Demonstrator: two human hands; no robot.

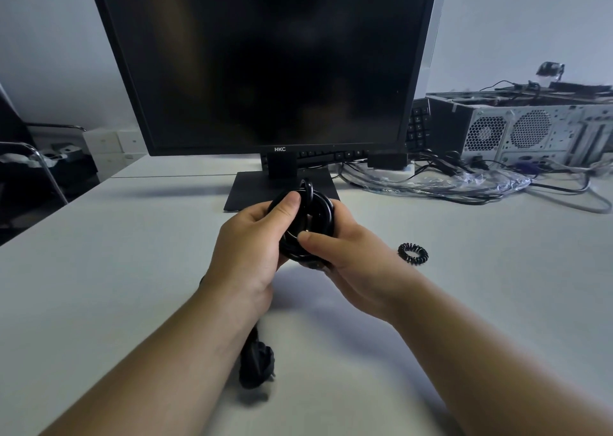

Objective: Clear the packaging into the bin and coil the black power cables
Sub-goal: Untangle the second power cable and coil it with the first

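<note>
Two hands, left hand (252,246) and right hand (351,263), curled around one coiled black power cable (326,208), thumbs on top.

your cable (327,207): glossy rubbery plastic. surface (464,303): smooth, matt. pc case (560,127): perforated bare metal. packaging (491,180): crinkly clear plastic.

Only 1 view, worn on the head, looks forward and down over the table (464,286). It is close to the left hand (252,246) and right hand (351,269) at the frame centre.
</note>
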